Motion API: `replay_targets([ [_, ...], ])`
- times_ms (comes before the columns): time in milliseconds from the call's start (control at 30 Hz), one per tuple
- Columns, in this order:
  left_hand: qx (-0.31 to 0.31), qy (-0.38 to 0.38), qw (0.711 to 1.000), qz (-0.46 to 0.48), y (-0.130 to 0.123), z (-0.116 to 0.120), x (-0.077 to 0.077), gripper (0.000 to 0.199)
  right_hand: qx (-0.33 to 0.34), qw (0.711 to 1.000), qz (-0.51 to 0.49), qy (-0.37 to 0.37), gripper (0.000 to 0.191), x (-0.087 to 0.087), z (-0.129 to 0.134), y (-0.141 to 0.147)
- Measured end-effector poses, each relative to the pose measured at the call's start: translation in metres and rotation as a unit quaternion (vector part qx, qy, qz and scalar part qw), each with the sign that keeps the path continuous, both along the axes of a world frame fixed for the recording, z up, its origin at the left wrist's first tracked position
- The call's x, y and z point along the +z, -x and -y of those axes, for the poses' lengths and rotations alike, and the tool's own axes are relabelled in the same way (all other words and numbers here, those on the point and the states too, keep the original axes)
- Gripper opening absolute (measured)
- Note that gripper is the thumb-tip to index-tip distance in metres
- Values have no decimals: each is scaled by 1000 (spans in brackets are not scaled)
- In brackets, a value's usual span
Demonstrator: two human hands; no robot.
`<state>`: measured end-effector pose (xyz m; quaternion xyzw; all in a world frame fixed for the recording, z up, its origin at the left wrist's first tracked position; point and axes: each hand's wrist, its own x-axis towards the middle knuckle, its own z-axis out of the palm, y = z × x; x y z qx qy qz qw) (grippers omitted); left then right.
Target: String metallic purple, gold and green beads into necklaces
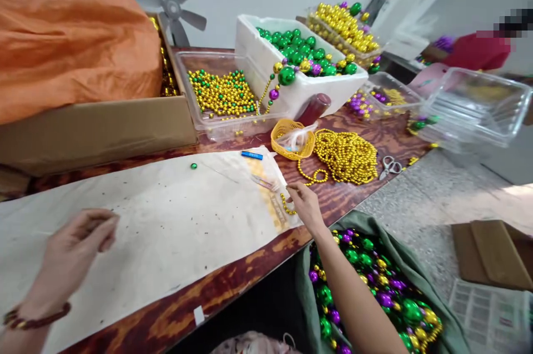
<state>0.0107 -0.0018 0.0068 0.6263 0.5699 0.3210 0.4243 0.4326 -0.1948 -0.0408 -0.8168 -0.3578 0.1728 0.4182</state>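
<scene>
My left hand (pixel 70 262) hovers over the left part of a white cloth sheet (pixel 158 221), fingers curled in and thumb close to them. Whether it holds anything is hidden. At the sheet's right end, my right hand (pixel 306 205) has its fingertips pinched; what is between them is too small to make out. A short string of gold beads (pixel 285 205) shows beside and partly beneath this hand. Close by on the sheet are thread snips (pixel 262 182) and a small blue stick-like object (pixel 252 155). One green bead (pixel 194 166) lies farther left, near a thin line like thread or wire.
Behind are a yellow basket (pixel 275 146), a pile of gold bead strings (pixel 347 157), scissors (pixel 390 167), a clear bin (pixel 189 87) and a foam box (pixel 266 85) of beads. A green sack (pixel 420 271) of bead strings stands below the table edge. A cardboard box (pixel 95 126) sits left.
</scene>
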Motion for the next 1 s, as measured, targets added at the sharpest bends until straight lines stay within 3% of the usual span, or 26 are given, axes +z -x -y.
replay_targets([
  [67,24,110,988,103,-44,35,8,28,5,1000,-3,-6,25,0,-4,-2],
  [167,22,212,957,197,-89,78,7,40,1,1000,-7,-3,23,1,-6,-9],
  [300,-12,307,917,254,-124,121,-4,46,-5,1000,7,15,22,0,2,-18],
  [400,-41,364,889,274,-142,140,-8,50,28,997,38,69,18,-2,7,-14],
  [600,-50,352,899,256,-151,143,-5,48,38,969,115,216,16,6,-9,3],
  [733,-63,264,940,206,-143,136,-6,42,33,956,114,268,17,10,-21,3],
  [867,-75,169,969,163,-134,128,-4,35,13,965,93,245,13,8,-17,-4],
  [1000,-37,202,957,206,-138,129,4,35,2,984,63,167,15,10,6,-10],
])
